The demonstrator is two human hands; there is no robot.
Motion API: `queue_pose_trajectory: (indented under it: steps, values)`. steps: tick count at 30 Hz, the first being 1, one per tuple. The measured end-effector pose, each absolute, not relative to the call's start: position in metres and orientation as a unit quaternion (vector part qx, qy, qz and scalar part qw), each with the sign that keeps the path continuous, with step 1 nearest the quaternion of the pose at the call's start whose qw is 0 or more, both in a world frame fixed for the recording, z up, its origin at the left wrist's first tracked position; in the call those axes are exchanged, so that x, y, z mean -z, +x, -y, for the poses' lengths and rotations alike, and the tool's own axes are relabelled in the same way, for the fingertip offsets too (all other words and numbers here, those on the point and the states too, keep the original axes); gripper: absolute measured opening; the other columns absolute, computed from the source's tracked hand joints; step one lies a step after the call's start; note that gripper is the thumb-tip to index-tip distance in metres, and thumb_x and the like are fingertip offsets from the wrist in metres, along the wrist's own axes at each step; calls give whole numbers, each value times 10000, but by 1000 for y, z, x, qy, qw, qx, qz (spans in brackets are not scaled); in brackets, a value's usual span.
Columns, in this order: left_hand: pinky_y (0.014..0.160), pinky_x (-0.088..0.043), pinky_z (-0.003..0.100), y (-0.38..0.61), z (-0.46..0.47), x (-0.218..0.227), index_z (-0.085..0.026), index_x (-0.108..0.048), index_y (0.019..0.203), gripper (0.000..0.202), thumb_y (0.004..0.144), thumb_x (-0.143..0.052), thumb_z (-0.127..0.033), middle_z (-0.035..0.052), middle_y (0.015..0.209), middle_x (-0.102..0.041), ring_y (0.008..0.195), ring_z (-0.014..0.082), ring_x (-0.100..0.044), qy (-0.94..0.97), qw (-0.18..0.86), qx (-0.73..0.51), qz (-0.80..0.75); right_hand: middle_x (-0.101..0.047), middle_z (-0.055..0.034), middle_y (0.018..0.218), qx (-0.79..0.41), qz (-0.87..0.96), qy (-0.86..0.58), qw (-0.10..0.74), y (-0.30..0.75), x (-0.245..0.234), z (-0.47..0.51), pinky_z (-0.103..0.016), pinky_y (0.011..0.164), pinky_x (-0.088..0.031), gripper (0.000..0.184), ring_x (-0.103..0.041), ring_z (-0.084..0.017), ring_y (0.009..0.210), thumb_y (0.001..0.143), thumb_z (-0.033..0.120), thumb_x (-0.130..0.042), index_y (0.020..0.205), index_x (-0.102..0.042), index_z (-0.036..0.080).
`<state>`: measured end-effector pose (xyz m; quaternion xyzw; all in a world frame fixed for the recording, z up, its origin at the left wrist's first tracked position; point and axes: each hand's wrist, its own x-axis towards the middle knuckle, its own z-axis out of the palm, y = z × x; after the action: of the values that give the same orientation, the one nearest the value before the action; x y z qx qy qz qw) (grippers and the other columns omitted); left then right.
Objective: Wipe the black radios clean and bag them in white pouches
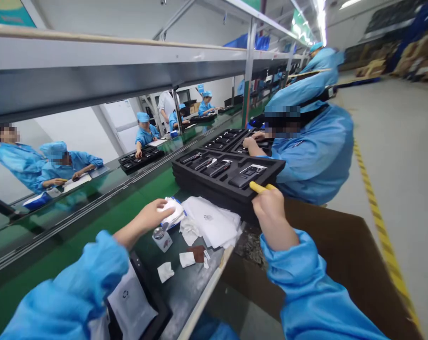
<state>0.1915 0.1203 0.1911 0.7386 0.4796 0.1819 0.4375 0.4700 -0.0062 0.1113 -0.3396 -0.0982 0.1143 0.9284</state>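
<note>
My left hand [153, 215] lies on a wad of white wipes [174, 211] on the green bench, fingers curled over it. Just below it stands a small white dispenser bottle [162, 238] with a metal top. My right hand [269, 207] is closed round a yellow tool [259, 187], its tip at the near edge of a stack of black trays [228, 175] holding dark devices. A pile of white sheets [211, 221] lies between the two hands. Both arms wear blue sleeves.
Small white and brown scraps [187, 258] lie near the bench edge. A black tray with a white pouch [131, 297] sits by my left elbow. A blue-coated worker [315, 151] leans over more trays [227, 140] right ahead. Other workers sit across the conveyor. Brown cardboard [341, 245] stands at right.
</note>
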Motion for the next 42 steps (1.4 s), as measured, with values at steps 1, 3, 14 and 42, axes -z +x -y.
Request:
queue_pose_trajectory:
  steps: [1,3,14,42]
  values:
    - [867,-498,379,215,-127,-189,-159,-662,932,363,652,-788,-352,114,1108,-655,1038,304,-619,728,451,-179,-483,-584,76,589,-115,90,-342,928,465,-113,7,-246,626,-577,278,-613,-105,620,456,17,-632,617,-495,198]
    - [848,-512,402,258,-139,-184,-136,-633,1005,332,777,-705,-365,112,1120,-637,996,257,-626,700,491,-172,-489,-595,67,601,-123,80,-342,928,455,-116,8,-269,653,-578,266,-623,-117,652,454,44,-627,642,-512,193]
    - [831,-534,425,369,-139,-152,-160,-549,1193,352,898,-572,-351,97,1187,-584,998,216,-606,501,714,-239,-426,-575,71,650,-167,96,-380,905,413,-116,18,-345,646,-566,340,-629,-143,685,494,204,-714,718,-458,220]
    - [752,-559,320,-15,21,-114,-154,-657,735,67,775,-609,-130,49,688,-720,681,173,-691,189,667,-544,-472,-687,-16,886,-594,345,-396,610,240,-102,16,-378,773,-558,579,-652,-235,892,380,238,-811,930,-630,220]
